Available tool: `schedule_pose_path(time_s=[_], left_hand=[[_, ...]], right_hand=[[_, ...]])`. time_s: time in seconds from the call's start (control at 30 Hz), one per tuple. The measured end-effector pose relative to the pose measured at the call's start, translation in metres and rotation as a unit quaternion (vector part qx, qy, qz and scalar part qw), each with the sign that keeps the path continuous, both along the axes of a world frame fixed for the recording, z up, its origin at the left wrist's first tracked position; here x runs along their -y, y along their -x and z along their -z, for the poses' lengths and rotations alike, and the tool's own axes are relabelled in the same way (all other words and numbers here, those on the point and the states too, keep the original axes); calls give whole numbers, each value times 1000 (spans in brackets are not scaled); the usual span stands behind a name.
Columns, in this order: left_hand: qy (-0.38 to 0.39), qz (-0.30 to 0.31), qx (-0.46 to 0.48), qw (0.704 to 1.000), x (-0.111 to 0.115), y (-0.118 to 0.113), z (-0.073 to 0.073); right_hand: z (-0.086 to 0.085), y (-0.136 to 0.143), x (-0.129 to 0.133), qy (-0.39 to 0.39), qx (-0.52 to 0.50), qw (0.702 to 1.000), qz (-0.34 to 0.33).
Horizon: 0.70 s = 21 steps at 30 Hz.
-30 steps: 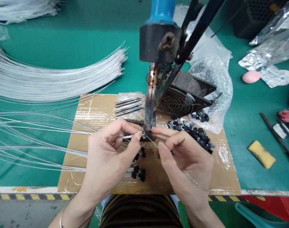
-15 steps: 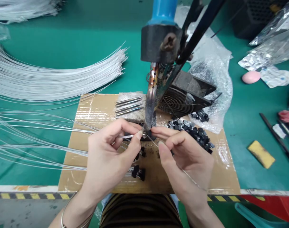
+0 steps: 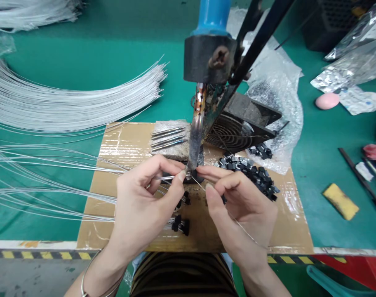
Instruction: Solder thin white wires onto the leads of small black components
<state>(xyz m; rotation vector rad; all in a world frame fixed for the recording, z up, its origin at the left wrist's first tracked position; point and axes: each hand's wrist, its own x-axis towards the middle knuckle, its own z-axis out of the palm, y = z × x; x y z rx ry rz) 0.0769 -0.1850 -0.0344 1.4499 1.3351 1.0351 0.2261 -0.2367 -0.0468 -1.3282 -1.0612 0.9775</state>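
A soldering iron [image 3: 195, 140] with a blue handle is clamped in a stand, its broad tip pointing down between my hands. My left hand [image 3: 147, 202] is closed, pinching a thin white wire [image 3: 167, 177] whose end lies just below the tip. Whatever small part sits at that end is mostly hidden by the fingertips. My right hand [image 3: 242, 202] is closed on a fine strand of solder wire [image 3: 198, 182], which reaches toward the tip and trails across the palm. Under the left hand lie wires with black connectors [image 3: 182, 225] on their ends.
A brown cardboard sheet [image 3: 287, 222] covers the bench. Small black connectors [image 3: 252, 173] are heaped right of the iron, before a black fan [image 3: 234, 128]. Metal tips [image 3: 168, 138] rest on a pad. Left lies a white wire bundle [image 3: 76, 107]; right, a yellow sponge [image 3: 340, 201].
Both hands hold nearly the same pose at the iron's tip. The whole view has shifted very slightly.
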Motion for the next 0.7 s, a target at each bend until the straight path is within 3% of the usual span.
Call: schedule_pose_path(time_s=[0.7], left_hand=[[4, -3, -2, 1000, 1, 1, 1]], right_hand=[[0, 0, -1, -6, 9, 1000, 10]])
